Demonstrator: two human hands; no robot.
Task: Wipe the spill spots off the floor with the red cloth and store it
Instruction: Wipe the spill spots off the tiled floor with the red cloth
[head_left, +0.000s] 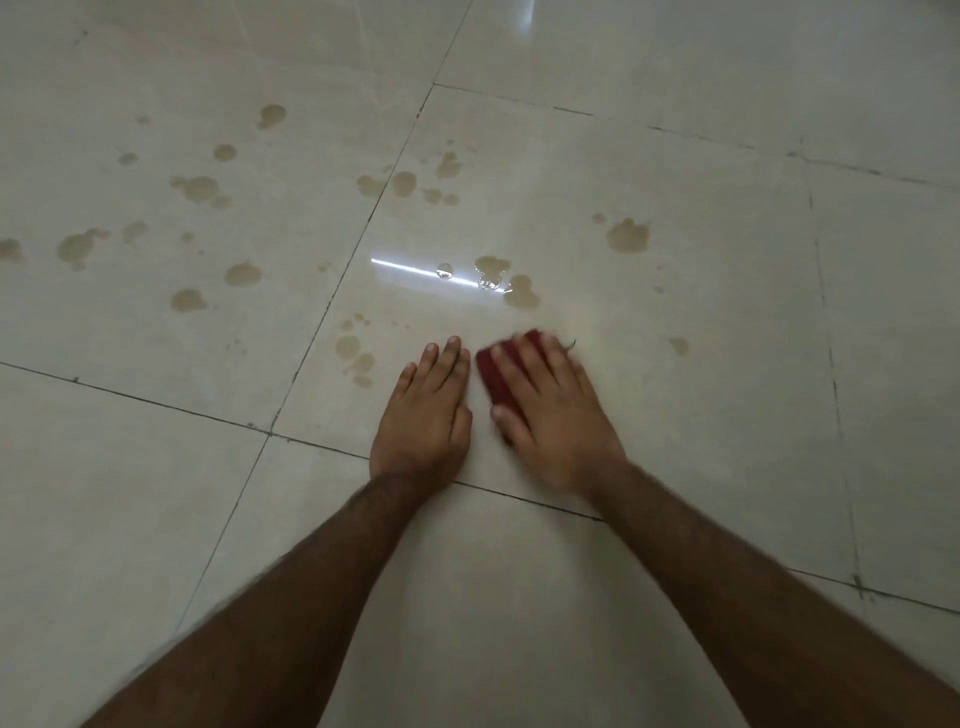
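A folded red cloth (496, 376) lies flat on the pale tiled floor (701, 322), pressed under my right hand (550, 410), whose fingers spread over it; the hand is motion-blurred. My left hand (426, 415) rests flat on the floor just left of the cloth, fingers together, holding nothing. Several brownish spill spots dot the tiles beyond the hands: a pair (511, 283) right ahead of the cloth, one (627, 236) farther right, small ones (353, 353) left of my left hand, and a scatter (197, 189) across the left tile.
Dark grout lines (332, 296) split the floor into large tiles. A bright light reflection (415, 270) streaks the tile just ahead of the hands. No furniture or container is in view.
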